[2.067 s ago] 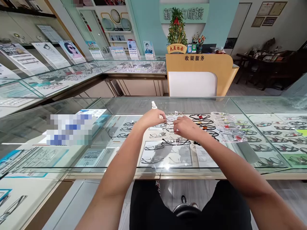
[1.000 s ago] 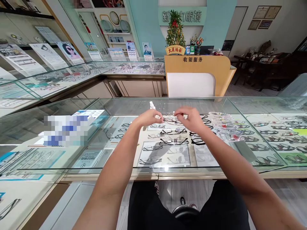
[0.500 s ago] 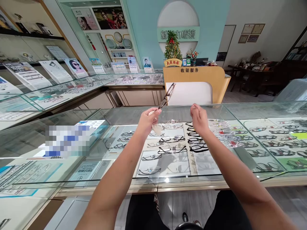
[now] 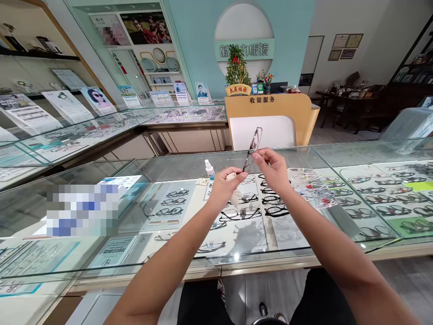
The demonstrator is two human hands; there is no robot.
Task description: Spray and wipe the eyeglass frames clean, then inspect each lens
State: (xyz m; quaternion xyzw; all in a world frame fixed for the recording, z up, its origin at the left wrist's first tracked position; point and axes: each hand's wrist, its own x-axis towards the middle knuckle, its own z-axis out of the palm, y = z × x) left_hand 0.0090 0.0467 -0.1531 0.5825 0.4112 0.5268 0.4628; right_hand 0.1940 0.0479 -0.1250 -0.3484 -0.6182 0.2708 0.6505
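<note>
Both hands pinch the thin-framed glasses (image 4: 253, 146) upright above the glass worktop (image 4: 189, 164), left hand (image 4: 223, 186) also clutching a cloth (image 4: 236, 195), right hand (image 4: 272, 170) at the frame's edge; squeezing could bend it, I judge.

A pixelated block (image 4: 81, 208) hides part of the glass counter (image 4: 176, 253) at the left, and a smaller blurred patch (image 4: 113, 30) covers a wall poster. The left hand (image 4: 225, 184) hides most of a pale cloth (image 4: 236, 195), perhaps a wiping cloth. The spectacles (image 4: 253, 146) are seen edge-on, so their lenses cannot be made out. Both forearms run off the bottom edge.
</note>
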